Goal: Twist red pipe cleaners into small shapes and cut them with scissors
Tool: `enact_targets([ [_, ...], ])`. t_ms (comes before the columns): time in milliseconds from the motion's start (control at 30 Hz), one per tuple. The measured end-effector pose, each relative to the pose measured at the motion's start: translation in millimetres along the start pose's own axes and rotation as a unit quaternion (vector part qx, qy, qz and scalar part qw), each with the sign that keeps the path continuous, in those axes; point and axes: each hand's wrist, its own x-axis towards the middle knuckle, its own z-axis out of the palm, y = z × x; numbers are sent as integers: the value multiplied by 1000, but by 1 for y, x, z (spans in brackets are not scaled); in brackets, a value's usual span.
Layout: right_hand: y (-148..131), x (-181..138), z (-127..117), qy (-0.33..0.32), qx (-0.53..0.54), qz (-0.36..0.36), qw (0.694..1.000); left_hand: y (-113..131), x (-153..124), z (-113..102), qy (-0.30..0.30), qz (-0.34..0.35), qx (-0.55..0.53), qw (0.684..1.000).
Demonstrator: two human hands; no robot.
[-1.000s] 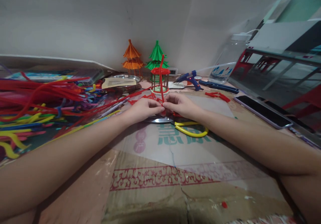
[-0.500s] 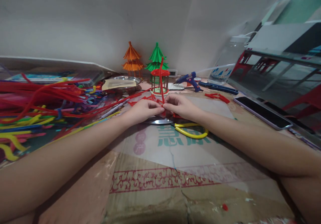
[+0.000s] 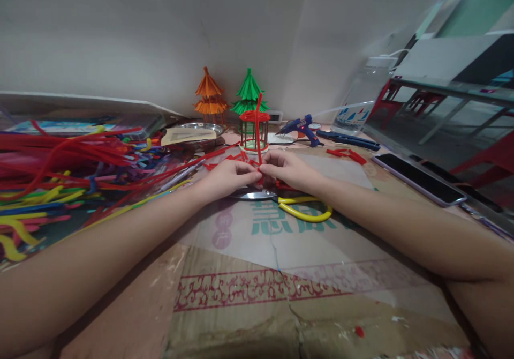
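Note:
My left hand [image 3: 227, 179] and my right hand [image 3: 289, 169] meet at the middle of the table, fingertips pinched together on a red pipe cleaner [image 3: 258, 134] that stands up between them. Under the hands lies a round metal dish [image 3: 251, 194]. Just behind them stands a small red and green pipe-cleaner pavilion [image 3: 254, 130]. Short red pipe-cleaner pieces [image 3: 236, 158] lie scattered around the hands.
A big heap of coloured pipe cleaners [image 3: 60, 171] fills the left side. Yellow-handled scissors [image 3: 304, 210] lie right of the dish. An orange pavilion [image 3: 209, 96] and a green one [image 3: 249, 90] stand at the wall. A blue glue gun [image 3: 302, 128] and a phone [image 3: 417, 178] lie at right, on flattened cardboard [image 3: 261, 273].
Both hands stay pinched on the red pipe cleaner; the view has shifted slightly, nothing else has visibly moved.

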Motion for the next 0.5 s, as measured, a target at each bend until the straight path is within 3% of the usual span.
enact_targets([
  [500, 2, 2, 1, -3, -5, 5, 1000, 1, -1, 2, 11, -9, -16, 1000],
])
